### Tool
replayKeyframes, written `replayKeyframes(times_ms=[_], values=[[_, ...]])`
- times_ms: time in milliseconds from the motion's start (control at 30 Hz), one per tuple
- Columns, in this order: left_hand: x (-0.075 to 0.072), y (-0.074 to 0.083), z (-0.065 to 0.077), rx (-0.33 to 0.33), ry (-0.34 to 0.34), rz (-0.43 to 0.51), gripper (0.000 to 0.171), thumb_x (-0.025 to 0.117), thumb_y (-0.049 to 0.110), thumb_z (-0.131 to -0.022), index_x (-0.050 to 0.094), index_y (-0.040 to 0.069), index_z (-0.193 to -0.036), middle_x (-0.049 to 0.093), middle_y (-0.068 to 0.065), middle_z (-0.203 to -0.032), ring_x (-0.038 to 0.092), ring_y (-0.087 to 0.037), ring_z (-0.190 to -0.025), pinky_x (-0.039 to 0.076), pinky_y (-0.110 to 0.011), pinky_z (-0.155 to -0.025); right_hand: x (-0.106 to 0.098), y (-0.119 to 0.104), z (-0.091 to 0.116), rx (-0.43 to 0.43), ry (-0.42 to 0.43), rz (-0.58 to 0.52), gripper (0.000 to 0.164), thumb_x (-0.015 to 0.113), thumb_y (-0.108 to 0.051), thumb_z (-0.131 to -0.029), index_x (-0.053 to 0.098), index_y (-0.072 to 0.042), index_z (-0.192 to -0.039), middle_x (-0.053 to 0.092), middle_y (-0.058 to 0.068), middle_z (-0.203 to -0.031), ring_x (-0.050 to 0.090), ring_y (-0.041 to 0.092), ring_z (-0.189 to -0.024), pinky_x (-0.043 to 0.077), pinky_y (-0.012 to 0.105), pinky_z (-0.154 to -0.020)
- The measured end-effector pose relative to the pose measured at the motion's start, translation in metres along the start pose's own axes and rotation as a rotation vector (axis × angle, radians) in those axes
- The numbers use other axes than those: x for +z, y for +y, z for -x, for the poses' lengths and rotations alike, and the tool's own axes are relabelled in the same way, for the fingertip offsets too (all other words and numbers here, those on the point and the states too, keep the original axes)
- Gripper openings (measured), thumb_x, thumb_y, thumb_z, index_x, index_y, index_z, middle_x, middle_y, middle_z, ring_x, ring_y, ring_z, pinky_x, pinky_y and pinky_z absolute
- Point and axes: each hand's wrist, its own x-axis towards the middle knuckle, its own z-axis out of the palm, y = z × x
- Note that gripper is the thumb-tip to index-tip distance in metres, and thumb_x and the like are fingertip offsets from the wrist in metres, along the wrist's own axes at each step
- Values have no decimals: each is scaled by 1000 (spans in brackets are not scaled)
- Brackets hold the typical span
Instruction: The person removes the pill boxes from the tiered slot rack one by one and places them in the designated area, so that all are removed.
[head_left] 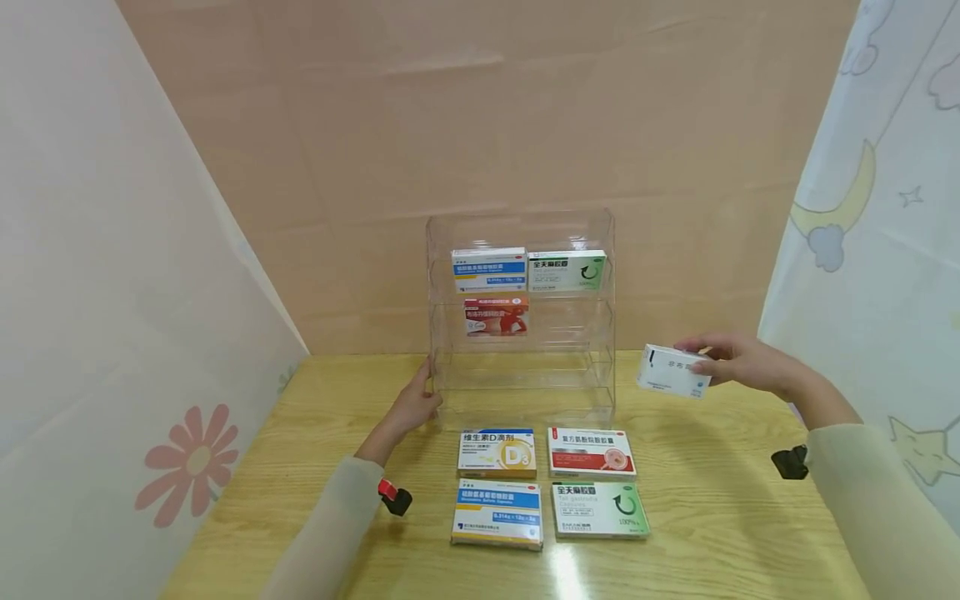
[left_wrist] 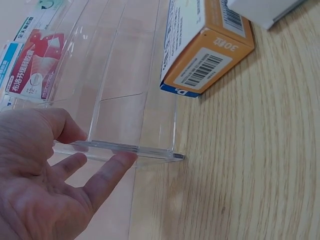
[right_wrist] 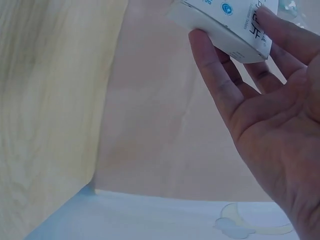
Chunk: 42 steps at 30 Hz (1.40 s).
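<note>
My right hand (head_left: 738, 364) holds a white medicine box (head_left: 672, 372) above the table, to the right of a clear tiered display rack (head_left: 521, 404). The right wrist view shows the thumb and fingers (right_wrist: 212, 65) pinching that box (right_wrist: 235, 25) by its end. At the rack's left side, my left hand (head_left: 412, 402) grips the edge of the side panel (left_wrist: 120, 147), with fingers on both faces of it. On the rack's upper tier stand a blue-and-white box (head_left: 490, 271) and a green-and-white box (head_left: 567, 271). A red box (head_left: 497, 317) stands one tier lower, on the left.
In front of the rack lie an orange vitamin D box (head_left: 497, 452), a red-and-white box (head_left: 591, 452), a blue-and-white box (head_left: 497, 514) and a green-and-white box (head_left: 600, 509). Cloth (head_left: 525, 108) hangs behind the wooden table (head_left: 720, 500), and printed curtains (head_left: 885, 333) flank it.
</note>
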Motion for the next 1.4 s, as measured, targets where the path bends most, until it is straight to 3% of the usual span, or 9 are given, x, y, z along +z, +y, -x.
replayKeyframes(times_ms=[200,467,1033,1400], values=[[1,0,-1,-5,12,-21,82,50,1,-98,5,18,-165,27,-18,-164,63,-30,-93,56,-40,-71,5,33,-2,61,-74,-92,51,63,-18,-100,49,5,-143,53,28,-134,66,24,-101,59,38,-81],[1,0,0,8,18,-29,83,50,0,-96,6,17,-165,28,-19,-163,59,-20,-77,54,-37,-65,19,65,-9,129,-133,-150,49,65,-17,-98,54,5,-140,53,24,-136,64,27,-102,58,50,-85],[3,-3,0,-7,-8,-15,83,48,0,-98,1,17,-164,22,-20,-165,56,-20,-73,55,-46,-70,44,82,-22,244,-159,-142,44,66,-16,-97,58,4,-136,51,27,-139,59,27,-105,58,45,-83],[3,-1,0,-5,11,-1,83,49,-1,-97,5,19,-165,25,-20,-164,63,-39,-97,56,-48,-74,52,84,-29,190,-96,-88,43,62,-11,-99,55,8,-137,58,28,-129,62,26,-102,58,43,-81]])
